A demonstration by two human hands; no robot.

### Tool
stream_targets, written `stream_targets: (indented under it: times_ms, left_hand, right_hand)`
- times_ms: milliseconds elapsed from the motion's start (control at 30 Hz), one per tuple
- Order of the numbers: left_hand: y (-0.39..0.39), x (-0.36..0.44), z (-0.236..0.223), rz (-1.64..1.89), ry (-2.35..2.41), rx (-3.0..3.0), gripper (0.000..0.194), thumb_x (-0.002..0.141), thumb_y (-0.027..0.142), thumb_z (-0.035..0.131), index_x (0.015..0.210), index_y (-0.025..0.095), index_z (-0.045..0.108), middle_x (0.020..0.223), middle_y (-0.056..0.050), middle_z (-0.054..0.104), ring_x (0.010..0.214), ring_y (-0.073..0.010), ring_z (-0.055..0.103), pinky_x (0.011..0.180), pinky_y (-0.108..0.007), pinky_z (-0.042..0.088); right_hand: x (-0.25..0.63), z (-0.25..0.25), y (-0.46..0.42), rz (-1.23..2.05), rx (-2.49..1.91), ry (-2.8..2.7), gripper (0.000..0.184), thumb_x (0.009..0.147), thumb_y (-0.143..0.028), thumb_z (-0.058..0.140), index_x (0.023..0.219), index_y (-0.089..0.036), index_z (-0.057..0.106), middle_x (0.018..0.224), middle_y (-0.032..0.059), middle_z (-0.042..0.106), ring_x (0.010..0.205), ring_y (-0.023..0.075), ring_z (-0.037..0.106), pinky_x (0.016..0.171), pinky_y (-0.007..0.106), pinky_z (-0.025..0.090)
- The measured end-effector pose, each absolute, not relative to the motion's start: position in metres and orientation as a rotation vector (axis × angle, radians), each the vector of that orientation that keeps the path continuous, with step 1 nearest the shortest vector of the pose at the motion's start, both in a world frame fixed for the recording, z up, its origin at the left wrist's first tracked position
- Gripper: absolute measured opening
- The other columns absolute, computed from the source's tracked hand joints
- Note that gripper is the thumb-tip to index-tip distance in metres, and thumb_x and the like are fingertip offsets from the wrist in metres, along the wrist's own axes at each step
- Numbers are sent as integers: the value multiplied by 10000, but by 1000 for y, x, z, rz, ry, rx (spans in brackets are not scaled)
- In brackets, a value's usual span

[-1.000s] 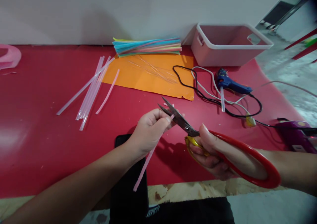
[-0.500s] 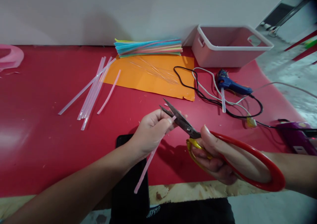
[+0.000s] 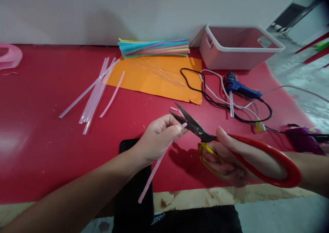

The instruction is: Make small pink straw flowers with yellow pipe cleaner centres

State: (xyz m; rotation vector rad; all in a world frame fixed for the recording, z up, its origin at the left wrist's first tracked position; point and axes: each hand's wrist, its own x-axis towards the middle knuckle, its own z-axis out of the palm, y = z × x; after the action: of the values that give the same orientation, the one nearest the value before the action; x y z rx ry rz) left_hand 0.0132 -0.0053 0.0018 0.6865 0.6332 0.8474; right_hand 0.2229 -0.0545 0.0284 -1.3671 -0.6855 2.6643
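Note:
My left hand (image 3: pixel 164 135) pinches a pink pipe cleaner (image 3: pixel 151 179) whose long end hangs down toward the table's front edge. Its short tip sticks out past my thumb, between the blades of the scissors. My right hand (image 3: pixel 231 157) grips these scissors (image 3: pixel 290 171), which have one red and one yellow handle; the blades stand a little apart. A short cut pink piece (image 3: pixel 173 108) lies on the table just beyond the blade tips. Another pink pipe cleaner (image 3: pixel 113 95) rests to the left.
Clear glue sticks (image 3: pixel 94 99) lie at left. An orange envelope (image 3: pixel 159 89) bears thin clear strands, with a bundle of coloured pipe cleaners (image 3: pixel 154 48) behind it. A blue glue gun (image 3: pixel 241 89) with cables and a white bin (image 3: pixel 241 58) are at right. A black phone-like object (image 3: pixel 133 198) lies in front.
Both hands and the scissors have shifted slightly to the right. The short pink piece on the table, mostly hidden before, now shows more fully beyond the blades.

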Motion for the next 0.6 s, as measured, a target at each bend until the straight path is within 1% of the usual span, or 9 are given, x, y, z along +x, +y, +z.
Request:
stream_targets:
  times_ms: [67,133,200,267,367,433,500,600]
  left_hand:
    - [-5,13,1,823,648,689,205,741,146,656,592,170,517,567,70,486,606,-57,538,1018,-377,460]
    - [-5,12,0,802,671,674,196,730,158,678,602,166,529,614,50,546,702,-82,605,1032,-387,441]
    - [-4,12,-1,793,683,634,181,721,160,691,615,160,543,692,22,609,821,-112,650,1039,-384,431]
    - [-3,12,0,801,682,596,172,726,151,685,618,154,551,774,-5,649,897,-127,660,1022,-363,442]
    - [0,13,1,846,675,566,163,746,108,642,611,143,557,912,-23,667,925,-119,653,963,-318,476]
    - [2,13,2,896,679,549,164,748,79,614,606,137,555,1000,-28,664,923,-118,653,936,-308,486]
    - [3,13,1,945,695,533,168,748,68,605,605,133,547,1065,-45,666,914,-126,658,938,-325,482]
    - [4,13,-1,997,725,530,188,767,76,610,606,137,535,1103,-69,682,910,-136,663,980,-377,459]
  right_hand:
    - [224,32,-53,2690,-1265,-727,728,719,-913,248,802,-205,396,624,-82,321,442,26,235,397,172,194]
    - [226,34,-51,2720,-1149,-745,734,761,-885,165,833,-198,412,674,-63,344,474,37,257,422,186,225]
    - [228,36,-49,2751,-1057,-745,745,772,-873,111,841,-195,413,702,-50,349,495,46,261,436,198,232]
    - [230,38,-47,2760,-1006,-744,751,783,-856,64,835,-192,410,706,-46,342,502,52,256,439,206,222]
    - [232,39,-46,2763,-976,-751,765,796,-828,2,836,-185,415,706,-42,333,503,54,250,440,210,213]
    - [234,38,-47,2775,-965,-749,776,790,-830,-8,834,-182,416,702,-43,326,501,53,244,437,211,203]
    - [237,37,-48,2791,-955,-745,775,783,-844,18,834,-181,417,694,-47,316,499,52,237,438,212,195]
    - [241,37,-49,2746,-958,-783,753,798,-844,76,835,-179,428,696,-42,328,506,59,249,445,222,201]
